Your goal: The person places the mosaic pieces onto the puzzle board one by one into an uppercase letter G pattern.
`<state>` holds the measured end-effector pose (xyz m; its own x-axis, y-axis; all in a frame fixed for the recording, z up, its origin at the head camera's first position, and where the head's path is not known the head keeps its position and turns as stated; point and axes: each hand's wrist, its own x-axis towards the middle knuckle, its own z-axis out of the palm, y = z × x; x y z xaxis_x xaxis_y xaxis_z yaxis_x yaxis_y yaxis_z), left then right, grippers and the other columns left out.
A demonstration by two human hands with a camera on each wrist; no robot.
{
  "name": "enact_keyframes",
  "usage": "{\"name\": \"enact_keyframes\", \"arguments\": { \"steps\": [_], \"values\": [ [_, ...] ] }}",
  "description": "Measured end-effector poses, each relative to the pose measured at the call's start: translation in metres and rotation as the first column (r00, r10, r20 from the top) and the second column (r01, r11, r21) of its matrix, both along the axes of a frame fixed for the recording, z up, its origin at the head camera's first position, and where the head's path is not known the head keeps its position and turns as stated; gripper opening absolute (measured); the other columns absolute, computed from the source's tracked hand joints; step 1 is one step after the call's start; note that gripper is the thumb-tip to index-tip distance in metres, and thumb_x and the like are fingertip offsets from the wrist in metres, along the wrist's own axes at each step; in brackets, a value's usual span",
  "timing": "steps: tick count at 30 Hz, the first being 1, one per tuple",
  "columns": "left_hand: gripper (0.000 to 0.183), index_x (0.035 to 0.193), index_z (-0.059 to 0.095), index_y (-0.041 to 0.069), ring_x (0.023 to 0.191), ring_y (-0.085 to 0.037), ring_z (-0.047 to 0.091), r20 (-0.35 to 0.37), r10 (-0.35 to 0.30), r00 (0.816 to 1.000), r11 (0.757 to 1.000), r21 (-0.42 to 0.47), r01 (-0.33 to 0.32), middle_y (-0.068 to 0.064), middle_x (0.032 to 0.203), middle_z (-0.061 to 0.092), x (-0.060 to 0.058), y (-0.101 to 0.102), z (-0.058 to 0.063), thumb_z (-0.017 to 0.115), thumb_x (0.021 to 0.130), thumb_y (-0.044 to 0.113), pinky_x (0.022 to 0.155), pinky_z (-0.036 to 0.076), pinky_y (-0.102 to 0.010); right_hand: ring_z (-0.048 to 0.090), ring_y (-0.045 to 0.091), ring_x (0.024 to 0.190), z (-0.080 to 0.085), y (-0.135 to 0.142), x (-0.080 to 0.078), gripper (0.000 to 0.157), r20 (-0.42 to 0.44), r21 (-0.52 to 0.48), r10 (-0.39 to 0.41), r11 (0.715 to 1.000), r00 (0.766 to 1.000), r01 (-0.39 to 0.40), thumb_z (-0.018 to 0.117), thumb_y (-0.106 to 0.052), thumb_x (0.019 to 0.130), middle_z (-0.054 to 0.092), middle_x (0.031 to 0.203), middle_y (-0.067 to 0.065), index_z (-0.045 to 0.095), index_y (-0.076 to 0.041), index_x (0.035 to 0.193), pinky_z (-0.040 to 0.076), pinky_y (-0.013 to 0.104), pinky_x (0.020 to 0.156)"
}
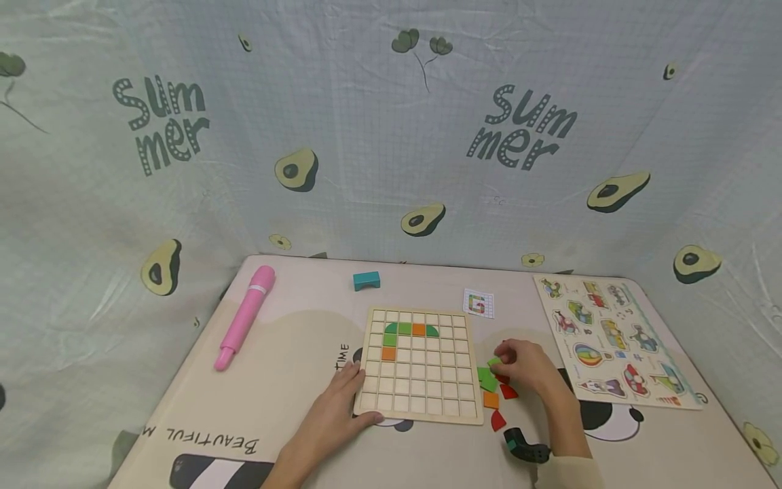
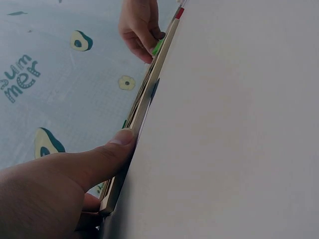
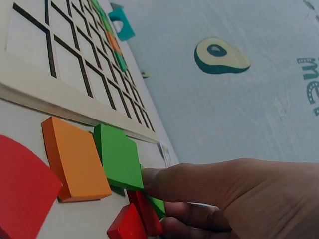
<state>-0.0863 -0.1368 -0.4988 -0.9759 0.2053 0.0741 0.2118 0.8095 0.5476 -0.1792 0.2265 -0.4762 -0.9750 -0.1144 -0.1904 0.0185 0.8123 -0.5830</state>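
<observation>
Picking out a loose piece looks like the step in hand: the wooden grid board [image 1: 433,389] already bears a few coloured tiles [image 1: 404,329]. Right of it, the right hand [image 1: 524,365] dips in, thumb against a green block [image 3: 120,158], fingers curled — whether they grip it, I cannot tell. The left hand [image 1: 334,407] clamps the board's near-left corner. Next calls for a firm pinch — perhaps checked against the pattern card [image 1: 478,303] beside the board's far-right corner.

Backdrop [image 1: 360,122]: “Summer” [image 1: 161,125]; tabletop [image 1: 287,339]: “Beautiful” [image 1: 212,440], “Time” [image 1: 342,356]
</observation>
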Motion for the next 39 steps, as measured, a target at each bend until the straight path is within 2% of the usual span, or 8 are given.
{"name": "enact_keyframes", "arguments": {
  "steps": [5,12,18,26,33,39],
  "values": [
    [0.081,0.142,0.054,0.002,0.147,-0.035,0.039,-0.002,-0.001,1.0,1.0,0.002,0.001,-0.017,0.15,0.052,0.0,0.0,0.001,0.082,0.078,0.045,0.119,0.037,-0.049,0.058,0.017,0.084,0.001,-0.002,0.0,0.024,-0.003,0.002,0.004,1.0,1.0,-0.004,0.078,-0.015,0.085,0.067,0.09,0.004,0.071,-0.004,0.106,0.058,0.034,0.078],
    [0.083,0.142,0.054,0.0,0.147,-0.036,0.039,0.01,0.001,1.0,1.0,0.012,-0.001,-0.018,0.15,0.051,0.0,0.0,0.001,0.083,0.078,0.044,0.119,0.038,-0.051,0.055,0.017,0.078,0.002,-0.002,0.0,0.02,-0.016,-0.033,0.02,0.999,1.0,-0.021,0.074,-0.011,0.088,0.062,0.086,0.003,0.067,-0.008,0.106,0.051,0.026,0.07],
    [0.082,0.142,0.054,0.0,0.147,-0.036,0.039,0.019,-0.004,1.0,1.0,0.008,0.004,-0.018,0.151,0.051,-0.001,0.0,0.002,0.082,0.079,0.045,0.12,0.036,-0.05,0.056,0.018,0.083,0.007,-0.007,0.0,0.019,-0.061,-0.052,0.032,0.998,0.998,-0.035,0.067,-0.007,0.093,0.065,0.094,0.006,0.066,-0.004,0.112,0.053,0.027,0.074],
    [0.082,0.142,0.053,0.0,0.147,-0.036,0.039,0.015,-0.005,1.0,1.0,0.011,0.005,-0.019,0.15,0.051,0.0,0.0,0.002,0.082,0.079,0.044,0.121,0.034,-0.049,0.055,0.016,0.079,0.01,-0.023,-0.007,0.016,-0.064,-0.099,0.029,0.995,0.998,-0.035,0.061,-0.009,0.098,0.064,0.092,0.006,0.063,-0.002,0.113,0.05,0.023,0.066],
    [0.082,0.141,0.054,0.0,0.146,-0.036,0.04,0.012,-0.004,1.0,1.0,0.006,0.004,-0.019,0.15,0.051,0.001,-0.001,0.0,0.083,0.078,0.043,0.12,0.037,-0.05,0.056,0.016,0.078,0.015,-0.048,-0.012,0.011,-0.101,-0.19,0.086,0.976,0.991,-0.105,0.058,-0.006,0.1,0.062,0.089,0.008,0.058,-0.003,0.11,0.049,0.022,0.065],
    [0.082,0.142,0.053,0.0,0.146,-0.036,0.04,0.004,-0.007,1.0,1.0,0.007,0.007,-0.018,0.15,0.051,0.0,0.0,0.0,0.083,0.078,0.043,0.119,0.038,-0.05,0.058,0.015,0.077,0.017,-0.075,-0.012,0.012,-0.134,-0.216,0.157,0.959,0.978,-0.184,0.058,-0.007,0.1,0.064,0.091,0.008,0.056,-0.004,0.112,0.051,0.019,0.065]
  ]
}}
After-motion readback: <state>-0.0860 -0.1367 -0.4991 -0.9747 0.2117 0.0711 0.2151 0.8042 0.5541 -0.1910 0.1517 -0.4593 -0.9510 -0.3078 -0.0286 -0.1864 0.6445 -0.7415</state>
